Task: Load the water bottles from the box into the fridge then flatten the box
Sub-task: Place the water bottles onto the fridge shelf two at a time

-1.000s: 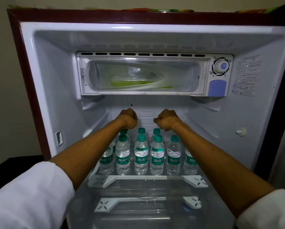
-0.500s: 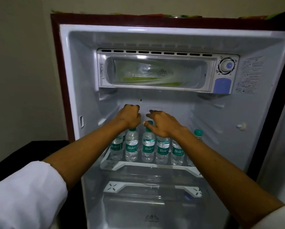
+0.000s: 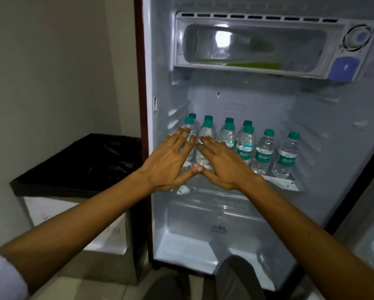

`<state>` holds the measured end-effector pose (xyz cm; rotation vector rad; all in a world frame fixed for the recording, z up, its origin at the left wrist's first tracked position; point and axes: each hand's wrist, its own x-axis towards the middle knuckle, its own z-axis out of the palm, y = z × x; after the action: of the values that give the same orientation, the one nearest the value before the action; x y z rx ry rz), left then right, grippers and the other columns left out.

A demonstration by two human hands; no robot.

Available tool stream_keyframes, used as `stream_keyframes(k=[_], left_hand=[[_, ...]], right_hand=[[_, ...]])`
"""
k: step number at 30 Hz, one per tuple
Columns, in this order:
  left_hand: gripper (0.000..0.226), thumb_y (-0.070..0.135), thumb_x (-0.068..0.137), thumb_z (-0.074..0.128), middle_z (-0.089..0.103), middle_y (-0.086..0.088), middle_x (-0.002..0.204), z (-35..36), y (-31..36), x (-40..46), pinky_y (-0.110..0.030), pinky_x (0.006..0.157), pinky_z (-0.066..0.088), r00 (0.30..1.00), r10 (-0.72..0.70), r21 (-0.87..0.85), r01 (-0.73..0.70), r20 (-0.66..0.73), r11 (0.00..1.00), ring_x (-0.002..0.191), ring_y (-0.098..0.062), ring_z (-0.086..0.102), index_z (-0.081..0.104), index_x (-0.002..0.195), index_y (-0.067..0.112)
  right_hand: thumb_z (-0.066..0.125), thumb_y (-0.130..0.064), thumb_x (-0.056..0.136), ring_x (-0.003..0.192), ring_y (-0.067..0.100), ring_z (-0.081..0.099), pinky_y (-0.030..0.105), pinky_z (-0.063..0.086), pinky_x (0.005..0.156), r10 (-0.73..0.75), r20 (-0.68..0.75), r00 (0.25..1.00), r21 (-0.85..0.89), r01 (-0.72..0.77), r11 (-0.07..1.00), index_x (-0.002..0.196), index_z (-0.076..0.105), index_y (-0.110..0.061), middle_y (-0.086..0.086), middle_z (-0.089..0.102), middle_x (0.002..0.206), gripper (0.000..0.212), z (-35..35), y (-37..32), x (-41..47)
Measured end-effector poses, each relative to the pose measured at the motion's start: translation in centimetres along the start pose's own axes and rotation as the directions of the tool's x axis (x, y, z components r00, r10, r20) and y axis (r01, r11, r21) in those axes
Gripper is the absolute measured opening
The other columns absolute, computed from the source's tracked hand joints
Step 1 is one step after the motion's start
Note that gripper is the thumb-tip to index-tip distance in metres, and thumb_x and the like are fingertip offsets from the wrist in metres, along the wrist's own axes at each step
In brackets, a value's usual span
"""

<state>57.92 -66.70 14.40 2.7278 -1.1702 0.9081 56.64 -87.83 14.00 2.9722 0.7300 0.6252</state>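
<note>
A small fridge stands open, seen from the head of the person in front of it, and everything here is placed relative to its one occupied shelf, a clear shelf halfway up the cabinet. On that shelf stand the water bottles, upright with green caps and green labels, lined up in rows that run from the left wall toward the right, the back row partly hidden behind the front one. This looks like deliberate packing, tight rows leaving room at the right end for more. In front of the shelf's left half, both bare forearms reach in from below. The left hand and the right hand are flat, fingers straight and spread, palms facing the bottles and holding nothing; their thumb tips meet or nearly meet at the shelf's front edge. Whether the fingertips touch the leftmost bottles cannot be told. The flat hands suggest nudging the bottles into line rather than gripping one. Above the shelf sits a small freezer compartment with a dial at its right. Below the shelf is a clear drawer. Left of the fridge, outside it, stands a bin lined with a black bag. The box is not in view, so flattening it seems not yet begun.
</note>
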Motion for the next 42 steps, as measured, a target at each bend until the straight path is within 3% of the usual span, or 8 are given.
stream_keyframes(k=[4, 11, 14, 19, 22, 27, 33, 42], left_hand=[[0.091, 0.069, 0.092, 0.032, 0.014, -0.019, 0.16, 0.2, 0.6, -5.7, -0.047, 0.117, 0.024, 0.999, 0.018, -0.019, -0.018, 0.04, 1.0, 0.149, -0.03, 0.012, 0.02, 0.152, 0.002], [0.094, 0.069, 0.089, 0.04, 0.02, -0.022, 0.158, 0.0, -0.1, -12.8, -0.052, 0.115, 0.025, 0.999, 0.001, 0.023, -0.002, 0.049, 1.0, 0.148, -0.033, 0.014, 0.03, 0.148, -0.003], [0.095, 0.071, 0.088, 0.038, 0.02, -0.021, 0.158, -0.2, -0.9, -15.9, -0.053, 0.116, 0.024, 0.995, -0.069, 0.068, 0.063, 0.077, 0.996, 0.149, -0.033, 0.013, 0.029, 0.149, -0.001], [0.098, 0.073, 0.086, 0.038, 0.02, -0.022, 0.157, -0.8, -2.3, -22.3, -0.056, 0.113, 0.027, 0.96, -0.249, 0.082, 0.24, 0.13, 0.967, 0.148, -0.034, 0.014, 0.029, 0.149, -0.002], [0.098, 0.073, 0.087, 0.037, 0.019, -0.022, 0.158, -1.7, -2.5, -27.0, -0.055, 0.115, 0.025, 0.924, -0.346, 0.115, 0.331, 0.161, 0.937, 0.148, -0.035, 0.013, 0.028, 0.149, -0.002], [0.096, 0.074, 0.087, 0.028, 0.021, -0.022, 0.157, -3.4, -1.5, -34.9, -0.055, 0.113, 0.028, 0.81, -0.532, 0.178, 0.502, 0.245, 0.846, 0.147, -0.036, 0.018, 0.03, 0.149, 0.0], [0.097, 0.075, 0.085, 0.033, 0.024, -0.023, 0.156, -4.9, 1.5, -44.8, -0.054, 0.111, 0.032, 0.617, -0.728, 0.254, 0.683, 0.3, 0.684, 0.145, -0.037, 0.024, 0.028, 0.15, 0.002], [0.1, 0.078, 0.086, 0.027, 0.012, -0.019, 0.16, -4.7, 9.7, -56.5, -0.053, 0.117, 0.022, 0.277, -0.858, 0.344, 0.829, 0.432, 0.441, 0.148, -0.032, 0.014, 0.015, 0.154, 0.005]], right_hand=[[0.011, -0.07, 0.092, 0.149, 0.026, 0.019, 0.051, 0.022, 0.119, -0.067, 0.022, 0.998, 0.046, 0.066, 0.997, 0.154, 0.027, -0.012, 0.011, 0.022, 0.161, 0.086, 2.6, -3.5, -1.8], [0.031, -0.06, 0.099, 0.146, 0.026, 0.027, 0.05, 0.028, 0.117, -0.298, 0.007, 0.955, 0.136, 0.294, 0.946, 0.149, 0.037, -0.009, 0.014, 0.032, 0.156, 0.072, 6.9, -9.9, -2.5], [0.04, -0.056, 0.098, 0.145, 0.025, 0.031, 0.047, 0.03, 0.116, -0.41, -0.012, 0.912, 0.165, 0.406, 0.899, 0.147, 0.04, -0.008, 0.013, 0.038, 0.153, 0.068, 8.5, -12.2, -1.4], [0.026, -0.061, 0.1, 0.143, 0.027, 0.035, 0.048, 0.033, 0.115, -0.553, 0.004, 0.833, 0.225, 0.538, 0.812, 0.146, 0.042, -0.007, 0.015, 0.041, 0.151, 0.072, 11.4, -17.7, 0.1], [0.039, -0.057, 0.099, 0.141, 0.025, 0.039, 0.049, 0.037, 0.112, -0.634, -0.076, 0.77, 0.336, 0.618, 0.711, 0.141, 0.05, -0.007, 0.015, 0.046, 0.147, 0.066, 13.9, -22.1, 0.3], [0.033, -0.06, 0.099, 0.147, 0.02, 0.028, 0.045, 0.03, 0.116, -0.773, -0.028, 0.633, 0.399, 0.717, 0.572, 0.147, 0.042, -0.013, 0.008, 0.038, 0.155, 0.068, 16.0, -30.3, 0.0], [0.028, -0.061, 0.099, 0.145, 0.027, 0.032, 0.05, 0.033, 0.114, -0.888, 0.007, 0.46, 0.428, 0.801, 0.418, 0.148, 0.04, -0.013, 0.012, 0.036, 0.155, 0.069, 18.3, -38.4, -2.7], [0.013, -0.07, 0.091, 0.152, 0.022, 0.0, 0.045, 0.005, 0.121, -0.973, 0.152, 0.175, 0.544, 0.807, 0.23, 0.157, 0.011, -0.02, 0.005, 0.001, 0.165, 0.083, 20.7, -47.0, -7.7]])
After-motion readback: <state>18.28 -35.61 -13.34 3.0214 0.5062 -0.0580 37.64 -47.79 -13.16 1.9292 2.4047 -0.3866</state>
